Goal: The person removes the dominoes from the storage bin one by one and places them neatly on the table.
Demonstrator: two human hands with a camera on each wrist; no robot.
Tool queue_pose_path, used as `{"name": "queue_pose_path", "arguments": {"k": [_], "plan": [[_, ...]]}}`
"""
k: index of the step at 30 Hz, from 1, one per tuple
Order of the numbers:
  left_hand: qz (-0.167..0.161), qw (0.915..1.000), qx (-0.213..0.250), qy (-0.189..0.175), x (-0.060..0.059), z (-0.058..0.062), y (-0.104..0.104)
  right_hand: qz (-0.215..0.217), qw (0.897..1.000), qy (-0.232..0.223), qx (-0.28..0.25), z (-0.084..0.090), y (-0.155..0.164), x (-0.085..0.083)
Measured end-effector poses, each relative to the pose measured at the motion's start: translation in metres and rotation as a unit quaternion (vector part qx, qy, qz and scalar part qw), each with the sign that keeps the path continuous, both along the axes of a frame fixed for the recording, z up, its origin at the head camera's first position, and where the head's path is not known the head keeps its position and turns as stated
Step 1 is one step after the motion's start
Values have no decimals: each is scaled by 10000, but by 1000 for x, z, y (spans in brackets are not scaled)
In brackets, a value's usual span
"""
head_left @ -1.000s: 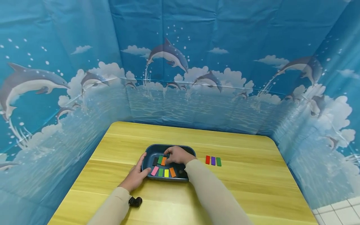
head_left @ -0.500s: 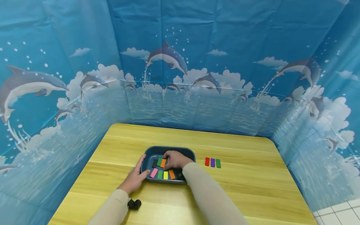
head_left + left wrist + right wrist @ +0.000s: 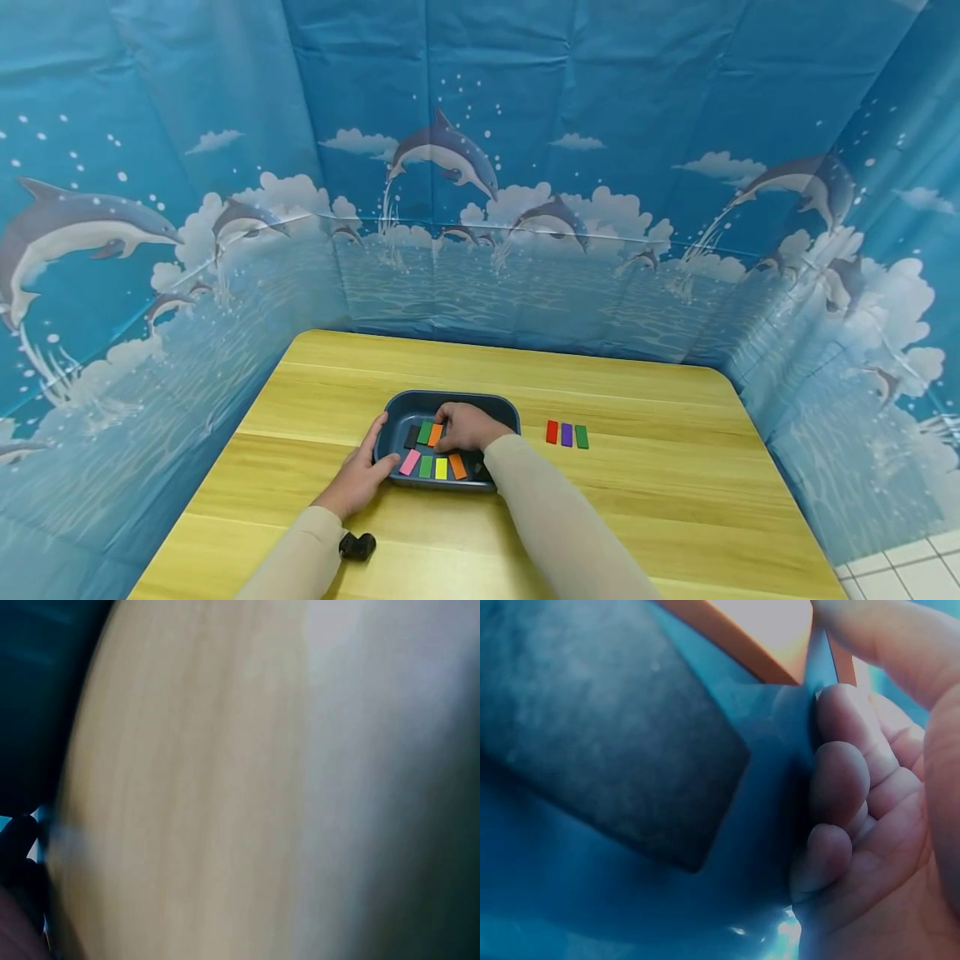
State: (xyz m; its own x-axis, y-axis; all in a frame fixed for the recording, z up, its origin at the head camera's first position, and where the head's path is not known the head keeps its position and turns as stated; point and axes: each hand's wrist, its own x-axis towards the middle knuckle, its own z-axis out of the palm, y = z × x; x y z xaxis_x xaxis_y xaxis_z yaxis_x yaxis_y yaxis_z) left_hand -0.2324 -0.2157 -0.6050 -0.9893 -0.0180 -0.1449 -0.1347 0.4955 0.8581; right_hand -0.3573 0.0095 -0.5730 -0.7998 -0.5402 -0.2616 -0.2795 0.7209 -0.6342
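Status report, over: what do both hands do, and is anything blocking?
Left hand on tray's left end. Right hand pinching orange block in far row. Red block, purple block, green block on table, right of tray. No obstacle visible.

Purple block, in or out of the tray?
Out: the purple block lies on the table, right of the tray, between a red block and a green block.

Spreads wide as a yellow table [image 3: 675,483], streaked with wood grain and rounded at the far corners. Carries a dark blue tray [image 3: 431,484] left of the middle, set lengthwise from left to right. Bears, right of the tray, a row of three: red block [image 3: 552,432], purple block [image 3: 566,435], green block [image 3: 582,437].
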Motion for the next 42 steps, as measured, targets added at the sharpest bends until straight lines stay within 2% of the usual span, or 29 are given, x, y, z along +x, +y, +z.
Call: {"name": "queue_pose_path", "arguments": {"k": [8,22,30,34,38,42], "plan": [[8,10000,-8,5,3,4,4,-43,10000,-50,-53,2,2,2],[-57,9999,-12,108,2,1,5,15,10000,-19,-57,3,6,3],[-96,9999,52,92,2,1,7,12,9998,-153,-130,4,11,3],[-103,9999,49,74,2,0,7,168,9994,-216,-213,6,14,1],[-108,9999,3,32,3,1,5,478,9979,-223,-371,15,18,-3],[-55,9999,-95,85,3,3,0,711,9941,-222,-782,40,25,-7]]}}
